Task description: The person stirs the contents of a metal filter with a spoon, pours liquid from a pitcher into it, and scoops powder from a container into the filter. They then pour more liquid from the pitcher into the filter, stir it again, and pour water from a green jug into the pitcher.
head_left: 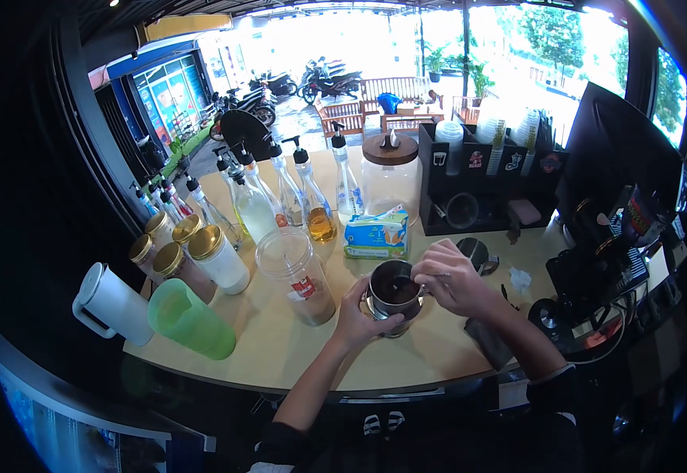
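Observation:
My left hand [357, 317] is closed around the side of a metal cup [395, 272], thumb across its front. Dark contents show inside the cup, which stands on or just over a shiny base whose kind I cannot make out. Over the cup's right rim, my right hand [459, 280] is closed in a pinch on a thin metal spoon [440, 274]. The spoon's lower end is mostly hidden inside the cup. Just left of my left hand stands a clear lidded tumbler [296, 276] with brown powder in it. A blue-and-white carton [376, 236] sits right behind the cup.
Several pump bottles [320, 225] line the back left. Gold-lidded jars [219, 264], a green pitcher [194, 322] and a white jug [111, 303] stand left. A wooden-lidded jar [391, 185] and black cup organizer [481, 185] are behind. Crumpled tissue [520, 279] and black equipment lie right.

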### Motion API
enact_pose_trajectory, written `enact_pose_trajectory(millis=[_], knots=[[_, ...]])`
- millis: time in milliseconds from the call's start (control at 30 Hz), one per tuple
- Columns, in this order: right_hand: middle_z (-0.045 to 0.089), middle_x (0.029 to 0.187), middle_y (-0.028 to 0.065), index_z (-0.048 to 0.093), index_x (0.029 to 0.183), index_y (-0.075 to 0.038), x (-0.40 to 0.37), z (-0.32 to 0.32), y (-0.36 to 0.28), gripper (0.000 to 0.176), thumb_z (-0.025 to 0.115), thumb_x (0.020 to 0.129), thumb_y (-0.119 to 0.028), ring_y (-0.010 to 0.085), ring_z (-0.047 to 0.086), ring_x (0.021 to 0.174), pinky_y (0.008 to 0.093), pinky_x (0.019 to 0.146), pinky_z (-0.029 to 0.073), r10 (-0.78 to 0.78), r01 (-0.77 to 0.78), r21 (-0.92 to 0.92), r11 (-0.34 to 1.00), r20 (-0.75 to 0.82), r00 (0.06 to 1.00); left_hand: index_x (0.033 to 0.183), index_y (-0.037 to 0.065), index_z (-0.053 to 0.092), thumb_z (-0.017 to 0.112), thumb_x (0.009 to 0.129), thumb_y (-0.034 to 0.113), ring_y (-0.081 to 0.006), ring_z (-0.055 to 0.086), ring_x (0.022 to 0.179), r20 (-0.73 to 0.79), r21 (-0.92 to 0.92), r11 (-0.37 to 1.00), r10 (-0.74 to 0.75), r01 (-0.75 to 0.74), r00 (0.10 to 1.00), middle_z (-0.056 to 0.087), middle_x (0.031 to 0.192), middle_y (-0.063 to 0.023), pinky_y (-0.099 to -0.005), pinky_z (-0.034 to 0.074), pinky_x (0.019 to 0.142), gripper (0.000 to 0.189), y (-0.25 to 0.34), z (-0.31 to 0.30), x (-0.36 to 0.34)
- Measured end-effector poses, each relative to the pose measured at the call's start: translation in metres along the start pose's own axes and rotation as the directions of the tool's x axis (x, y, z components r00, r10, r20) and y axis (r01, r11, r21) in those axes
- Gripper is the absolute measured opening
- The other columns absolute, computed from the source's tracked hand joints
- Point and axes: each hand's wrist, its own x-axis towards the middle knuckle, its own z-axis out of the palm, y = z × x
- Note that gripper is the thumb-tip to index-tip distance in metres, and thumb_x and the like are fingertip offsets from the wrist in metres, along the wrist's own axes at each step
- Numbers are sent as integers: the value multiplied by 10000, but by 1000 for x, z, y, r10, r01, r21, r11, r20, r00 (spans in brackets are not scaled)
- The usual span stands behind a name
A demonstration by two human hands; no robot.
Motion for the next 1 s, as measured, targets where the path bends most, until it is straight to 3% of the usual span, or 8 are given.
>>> enact_pose_trajectory(millis=[200, 267, 433, 533, 633, 700, 867, 1000], knots=[[586, 804, 56, 619, 890, -58, 4, 4, 2, 81, 613, 888, -139, 237, 572, 821, 359, 804, 407, 43, -43, 65, 997, 15, 999, 1242, 20, 532, 862, 614, 238, -213, 607, 1080, 4, 20, 1000, -3, 3, 1000, 616, 1140, -112, -353, 461, 964, 743, 6, -1, 2], [587, 809, 58, 620, 894, -56, 6, -1, 5, 78, 613, 887, -133, 238, 573, 822, 364, 805, 411, 52, -51, -34, 998, 35, 998, 1243, 20, 532, 863, 614, 239, -213, 607, 1081, 2, 40, 999, 16, -16, 1000, 615, 1141, -112, -352, 460, 965, 743, 5, 0, -1], [603, 817, 49, 619, 871, -62, 1, 4, 1, 56, 607, 885, -115, 238, 574, 820, 372, 794, 416, 58, -58, 65, 996, 9, 998, 1244, 21, 531, 863, 612, 242, -215, 599, 1096, 5, 24, 1000, 7, -7, 1000, 614, 1144, -114, -356, 459, 967, 747, 3, 0, 1], [609, 825, 51, 622, 877, -58, -1, 0, 2, 58, 615, 879, -116, 239, 575, 816, 370, 799, 416, 49, -49, -36, 998, -1, 999, 1245, 18, 530, 863, 610, 246, -215, 597, 1100, 2, 21, 1000, -4, 4, 1000, 612, 1152, -115, -356, 454, 974, 752, 3, 0, 0], [614, 824, 48, 624, 889, -57, -4, 0, 2, 60, 623, 873, -114, 233, 576, 810, 365, 801, 415, 81, -81, 48, 996, 17, 997, 1245, 18, 530, 863, 610, 251, -217, 598, 1099, 8, 24, 999, 26, -27, 1000, 611, 1159, -117, -355, 452, 976, 754, 1, 0, 1], [613, 817, 45, 626, 897, -60, -4, -2, 4, 57, 632, 866, -108, 227, 574, 801, 357, 804, 411, 14, -15, -62, 998, -11, 1000, 1245, 20, 531, 862, 611, 252, -219, 599, 1098, 3, 13, 1000, 4, -4, 1000, 612, 1160, -117, -356, 452, 975, 752, -2, 0, 0], [609, 805, 36, 625, 884, -74, -5, 1, -1, 52, 650, 855, -107, 215, 570, 781, 351, 815, 405, 36, -36, -7, 999, 5, 999, 1244, 30, 534, 860, 614, 255, -220, 604, 1089, 5, 25, 1000, 5, -6, 1000, 617, 1151, -116, -356, 456, 968, 745, 2, -1, 1], [608, 805, 31, 625, 889, -71, -4, 2, -1, 60, 654, 851, -108, 207, 571, 779, 355, 824, 409, 10, -12, -96, 995, -17, 1000, 1242, 32, 537, 859, 617, 252, -219, 607, 1082, 1, 9, 1000, -9, 9, 1000, 619, 1142, -111, -357, 457, 966, 737, 1, 1, -1]])
